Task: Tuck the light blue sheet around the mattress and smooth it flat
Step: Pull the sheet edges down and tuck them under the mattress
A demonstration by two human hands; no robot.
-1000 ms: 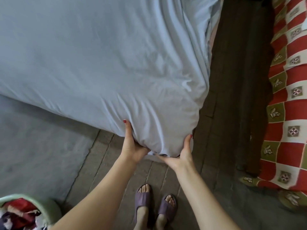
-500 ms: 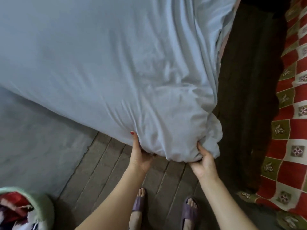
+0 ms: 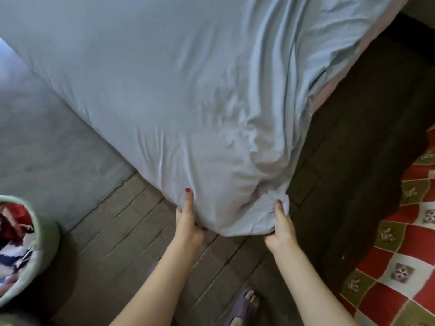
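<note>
The light blue sheet covers the mattress, whose pink side shows along the right edge where the sheet hangs loose. The near corner of the mattress points toward me and the sheet is creased there. My left hand grips the sheet on the left side of this corner, thumb up against the fabric and fingers hidden underneath. My right hand grips a bunched fold of sheet on the right side of the corner, its fingers also hidden below.
A slatted wooden bed base lies under the corner. A red, white and green patterned blanket lies at the right. A pale green basket with clothes stands at the lower left. My foot in a purple slipper is below.
The view has shifted left and closer. The bunched fold at the right of the corner has been pulled in tighter. Both hands stay on the corner, the right one now nearer the tip.
</note>
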